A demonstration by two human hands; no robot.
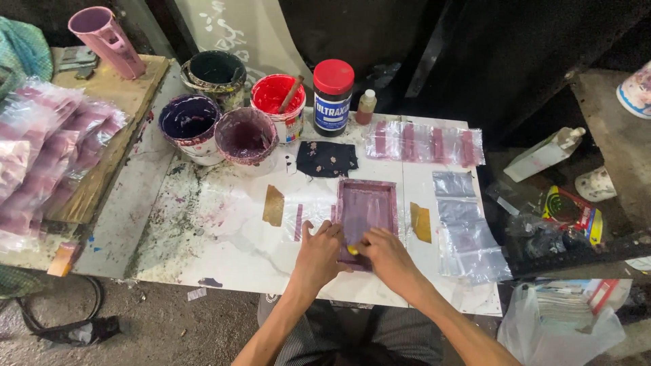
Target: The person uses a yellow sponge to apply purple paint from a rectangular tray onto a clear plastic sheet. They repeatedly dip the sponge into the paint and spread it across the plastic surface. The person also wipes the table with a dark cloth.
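A small purple-stained screen-printing frame (367,207) lies flat on the white table (224,230). My left hand (319,254) rests on the frame's near left corner, fingers spread. My right hand (383,256) presses the frame's near edge, fingers closed around a small yellow piece (352,250) that is mostly hidden. A clear plastic sheet with a purple stripe (299,222) lies under the frame's left side.
Several ink tubs stand at the back: dark purple (189,120), mauve (245,135), red with a stick (277,95), black (217,71). A red-capped jar (333,96), dark cloth (327,158), printed clear bags (426,143), blank bags (464,227) and a bag stack (47,149) surround them.
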